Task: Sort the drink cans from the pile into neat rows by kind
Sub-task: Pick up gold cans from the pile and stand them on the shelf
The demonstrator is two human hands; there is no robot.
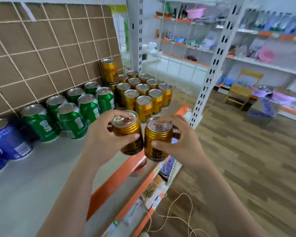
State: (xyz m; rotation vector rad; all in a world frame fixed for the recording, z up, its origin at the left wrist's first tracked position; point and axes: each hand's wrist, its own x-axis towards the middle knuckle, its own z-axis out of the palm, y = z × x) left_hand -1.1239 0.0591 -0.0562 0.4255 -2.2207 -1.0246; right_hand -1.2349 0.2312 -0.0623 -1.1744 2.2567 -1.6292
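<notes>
Seen from the head camera, the left hand [101,139] curls round a ribbed gold metal can [129,134]. The right hand [183,144] grips a second gold can [158,142] just beside it. Both are held above the orange front edge of the grey shelf [32,185]. Behind them stand rows of gold cans [143,93], with green cans [72,117] and blue cans [7,141] further left.

Two gold cans [126,128] [158,139] in the hands [101,139] [183,144]

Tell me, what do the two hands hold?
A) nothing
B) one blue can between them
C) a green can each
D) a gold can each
D: the left hand grips a gold can, and the right hand grips a second gold can.
</notes>
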